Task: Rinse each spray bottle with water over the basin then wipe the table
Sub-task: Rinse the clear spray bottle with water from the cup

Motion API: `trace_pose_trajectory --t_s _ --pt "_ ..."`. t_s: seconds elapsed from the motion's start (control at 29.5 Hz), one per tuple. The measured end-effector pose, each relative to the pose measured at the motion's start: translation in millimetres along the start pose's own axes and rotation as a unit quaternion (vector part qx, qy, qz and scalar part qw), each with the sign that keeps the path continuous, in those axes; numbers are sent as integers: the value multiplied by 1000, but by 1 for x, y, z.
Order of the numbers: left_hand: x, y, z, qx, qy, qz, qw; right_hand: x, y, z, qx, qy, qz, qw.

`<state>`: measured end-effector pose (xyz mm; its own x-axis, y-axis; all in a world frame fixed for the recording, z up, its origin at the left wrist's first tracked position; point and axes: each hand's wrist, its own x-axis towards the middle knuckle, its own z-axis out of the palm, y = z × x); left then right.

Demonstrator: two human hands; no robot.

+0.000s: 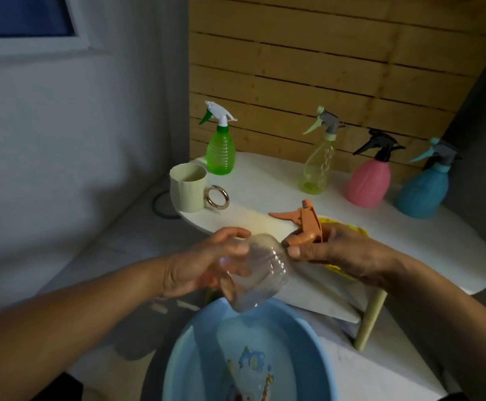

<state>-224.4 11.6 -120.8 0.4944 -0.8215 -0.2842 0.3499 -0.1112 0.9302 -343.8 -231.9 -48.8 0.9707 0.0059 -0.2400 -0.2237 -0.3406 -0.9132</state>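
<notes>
Evidently the clear spray bottle (253, 273) is light, thin-walled and likely wet and slippery, so it is best taken around its ribbed body. The left hand (198, 264) has its grip curled round that body, holding it tilted over the blue basin (195, 342). The right hand (340, 253) grips the orange trigger head (305, 227) at the bottle's neck, beside the white worktop (409, 241).

Four spray bottles stand along the back of the table (409, 241): green (221, 153), yellow (318, 169), pink (369, 180), blue (422, 192), with open gaps between them (widest between green and yellow). A cup (188, 188) blocks the left end. Tabletop in front of the bottles lies open. Below, the basin (178, 357) is open from above.
</notes>
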Motion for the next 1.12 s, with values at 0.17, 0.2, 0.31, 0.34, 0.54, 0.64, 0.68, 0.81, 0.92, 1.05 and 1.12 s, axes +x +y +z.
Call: trace_pose_trajectory --t_s 0.17,0.2,0.31,0.34,0.54,0.64,0.68,0.81,0.92,1.05,1.12 --pt "-8 -17 0 -12 -20 27 999 -1 19 6 114 45 103 987" --pt "-11 -18 5 18 -7 36 999 -1 21 8 132 58 121 982" --pt "-13 -10 12 -20 10 8 1000 -5 18 0 143 68 76 984" --pt "-12 -7 10 -39 9 -24 999 -6 16 -2 139 65 56 987" --pt "-7 -4 -3 -90 7 -159 983 -2 20 -14 165 74 10 983" --pt "-6 -6 -15 -101 27 -151 983 -3 15 -23 159 85 45 983" --pt "-7 -9 -17 -96 33 -152 983 -2 16 -27 168 100 61 979" --pt "-11 -23 -25 -90 54 -166 980 8 24 -45 277 202 113 933" --pt "-13 -23 -31 -99 53 -150 982 18 33 -49 330 252 119 902" --pt "-18 -21 -41 -109 15 -131 985 29 43 -52 371 309 108 869" --pt "-22 -20 -46 -97 3 -121 988 32 45 -55 369 326 113 863"
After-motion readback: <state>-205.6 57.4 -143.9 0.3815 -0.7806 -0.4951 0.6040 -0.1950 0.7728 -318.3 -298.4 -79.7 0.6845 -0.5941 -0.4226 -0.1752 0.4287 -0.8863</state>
